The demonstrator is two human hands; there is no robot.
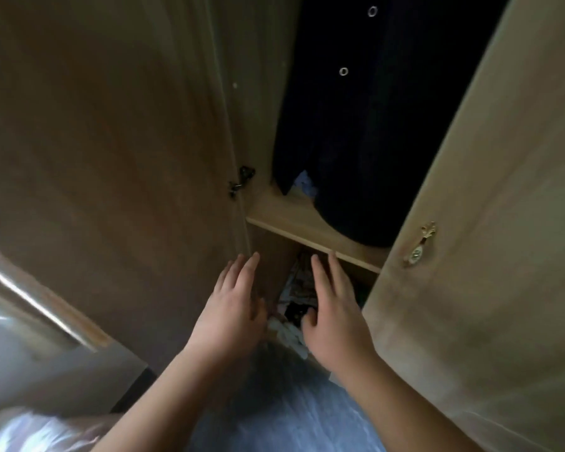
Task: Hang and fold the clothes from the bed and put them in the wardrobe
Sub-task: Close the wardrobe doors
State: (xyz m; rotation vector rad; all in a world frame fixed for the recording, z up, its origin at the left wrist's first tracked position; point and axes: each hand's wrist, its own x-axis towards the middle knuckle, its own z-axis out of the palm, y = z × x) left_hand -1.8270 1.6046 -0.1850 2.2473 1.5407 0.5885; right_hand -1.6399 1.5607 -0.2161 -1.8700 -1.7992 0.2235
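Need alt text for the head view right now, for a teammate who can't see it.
Both hands, left and right, reach open and empty toward the open wardrobe's lower compartment, where patterned clothes lie. Above the shelf hangs a dark garment with metal eyelets; doors stand open on both sides.

Dim room, grey floor (294,415), bright glare lower left
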